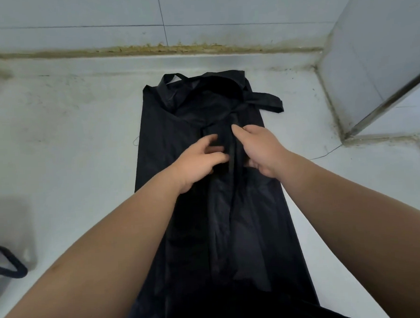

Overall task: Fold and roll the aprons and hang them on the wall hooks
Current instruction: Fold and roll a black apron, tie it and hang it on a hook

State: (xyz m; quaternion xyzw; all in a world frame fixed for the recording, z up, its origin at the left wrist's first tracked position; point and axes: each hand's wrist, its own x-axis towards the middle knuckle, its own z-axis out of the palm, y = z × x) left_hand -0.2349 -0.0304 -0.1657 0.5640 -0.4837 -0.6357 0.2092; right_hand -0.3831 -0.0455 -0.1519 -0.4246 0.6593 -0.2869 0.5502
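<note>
Status: one black apron (256, 229) is flat on the pale surface (69, 142), already folded lengthwise into a narrow strip. Its neck loop (173, 77) end is nearest the back wall (99, 14), the hem end farthest from it and out of frame. One tie (269, 104) pokes out sideways, a little further from the wall than the loop.

Both hands work a second strap (232, 148) lying along the strip, further from the wall again. The left hand (199, 159) has its fingers loosely spread, resting on the cloth just beside the strap, gripping nothing I can see. The right hand (259, 151) is on the strap's other side with a fingertip at it; can't tell whether it pinches anything.

My read: lengthwise fold done, ties being tucked. Still to do: stray tie, roll, hang. No hooks or other aprons in view.
</note>
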